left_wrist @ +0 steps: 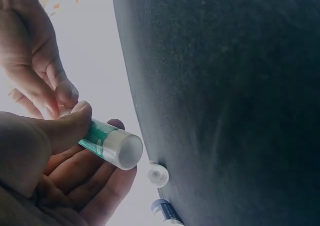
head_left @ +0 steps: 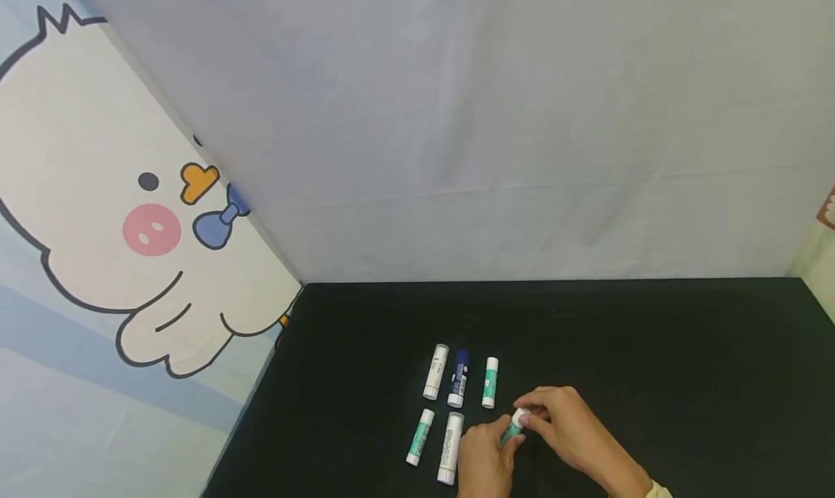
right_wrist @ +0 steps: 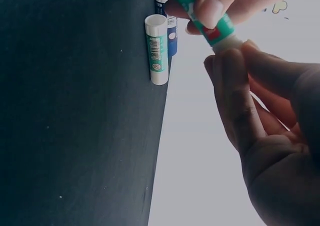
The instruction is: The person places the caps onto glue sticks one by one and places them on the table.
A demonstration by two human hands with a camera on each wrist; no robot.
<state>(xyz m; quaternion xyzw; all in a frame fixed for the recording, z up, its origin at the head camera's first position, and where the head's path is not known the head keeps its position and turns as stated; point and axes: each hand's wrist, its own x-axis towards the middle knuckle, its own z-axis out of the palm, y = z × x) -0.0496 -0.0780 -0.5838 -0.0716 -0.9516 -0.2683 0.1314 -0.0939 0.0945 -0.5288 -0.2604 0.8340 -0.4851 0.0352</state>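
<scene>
Both hands hold one small green-and-white glue stick [head_left: 512, 433] above the black table's near side. My left hand [head_left: 484, 458] grips its green body between thumb and fingers; in the left wrist view one white end [left_wrist: 131, 152] sticks out past those fingers. At the other end, my right hand [head_left: 567, 422] pinches the white end piece [right_wrist: 227, 43] between thumb and fingertips. A large white glue stick [head_left: 451, 447] lies just left of the left hand. Beyond the hands is another green-and-white glue stick [head_left: 490, 382].
Farther left on the black table [head_left: 652, 353] lie a green glue stick [head_left: 420, 438], a white one [head_left: 435, 372] and a dark blue one [head_left: 459, 378]. A pale cloth wall [head_left: 522, 121] rises behind the table, and a cartoon-printed panel [head_left: 85, 157] stands at left.
</scene>
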